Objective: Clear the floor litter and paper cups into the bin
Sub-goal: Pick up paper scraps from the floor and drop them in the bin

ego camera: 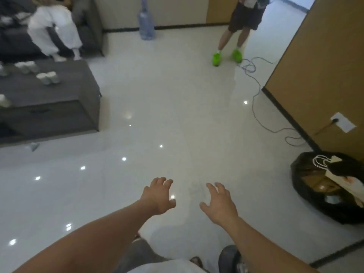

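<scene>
Single head-worn wide-angle view, looking forward and down, tiled floor (pixel 177 115) ahead, both forearms near

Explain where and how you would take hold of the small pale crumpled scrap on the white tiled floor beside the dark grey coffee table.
Probably pinch the small pale crumpled scrap at its raised top, coming from above on the near side: it lies low on the white tiled floor, with the dark grey coffee table close behind. Its shape is blurred. The empty left hand is nearer.
</scene>
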A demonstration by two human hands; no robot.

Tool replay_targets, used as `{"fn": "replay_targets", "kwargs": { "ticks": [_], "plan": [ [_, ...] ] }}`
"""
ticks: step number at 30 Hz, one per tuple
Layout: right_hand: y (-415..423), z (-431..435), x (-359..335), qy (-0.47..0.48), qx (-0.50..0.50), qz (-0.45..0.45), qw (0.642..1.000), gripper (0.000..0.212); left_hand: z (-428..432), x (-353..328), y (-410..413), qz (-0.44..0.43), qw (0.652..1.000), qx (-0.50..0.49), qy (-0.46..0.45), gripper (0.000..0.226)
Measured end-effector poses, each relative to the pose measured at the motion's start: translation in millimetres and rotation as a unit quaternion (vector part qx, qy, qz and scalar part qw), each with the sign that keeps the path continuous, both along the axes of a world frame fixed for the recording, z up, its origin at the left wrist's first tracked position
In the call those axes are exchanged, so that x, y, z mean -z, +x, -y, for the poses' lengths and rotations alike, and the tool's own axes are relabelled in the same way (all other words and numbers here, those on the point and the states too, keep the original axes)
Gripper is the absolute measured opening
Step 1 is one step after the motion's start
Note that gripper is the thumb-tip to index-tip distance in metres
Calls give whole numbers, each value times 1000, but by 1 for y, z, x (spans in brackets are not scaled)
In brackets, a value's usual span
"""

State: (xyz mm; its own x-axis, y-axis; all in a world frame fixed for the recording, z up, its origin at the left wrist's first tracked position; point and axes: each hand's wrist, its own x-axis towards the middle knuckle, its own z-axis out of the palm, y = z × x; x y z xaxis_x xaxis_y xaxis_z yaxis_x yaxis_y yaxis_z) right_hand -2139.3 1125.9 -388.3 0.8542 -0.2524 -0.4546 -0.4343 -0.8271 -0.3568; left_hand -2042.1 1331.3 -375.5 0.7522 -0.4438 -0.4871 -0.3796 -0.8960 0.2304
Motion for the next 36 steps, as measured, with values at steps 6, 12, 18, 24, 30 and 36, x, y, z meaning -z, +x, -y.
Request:
{"fn": "replay_targets", "kwargs": {
  "ticks": [6, 12, 18, 24, 30, 36],
  "plan": [
    [85, -109, -18, -37, -141, 16, 989, 73, -129, -9, 34, 19, 991, -131, -23, 72],
    [163, -275, -16, -27, -264, 17, 964, 71, -303, -14, 59, 24, 967, -252, -17, 73],
    [225, -420, -24, 2, -374, 31, 927, 71, -442, -23, 74, 20, 922, -387, -14, 73],
    [298, -522, -17, 1, -474, 30, 880, 72, -516, -10, 109, 1, 880, -474, -18, 73],
    [396, -610, -18, 7, -546, 30, 837, 73, -575, -20, 177, 30, 841, -541, -14, 73],
    [476, -694, -28, 5, -613, 41, 789, 72, -634, -34, 233, 48, 787, -615, -16, 71]
  ]
}}
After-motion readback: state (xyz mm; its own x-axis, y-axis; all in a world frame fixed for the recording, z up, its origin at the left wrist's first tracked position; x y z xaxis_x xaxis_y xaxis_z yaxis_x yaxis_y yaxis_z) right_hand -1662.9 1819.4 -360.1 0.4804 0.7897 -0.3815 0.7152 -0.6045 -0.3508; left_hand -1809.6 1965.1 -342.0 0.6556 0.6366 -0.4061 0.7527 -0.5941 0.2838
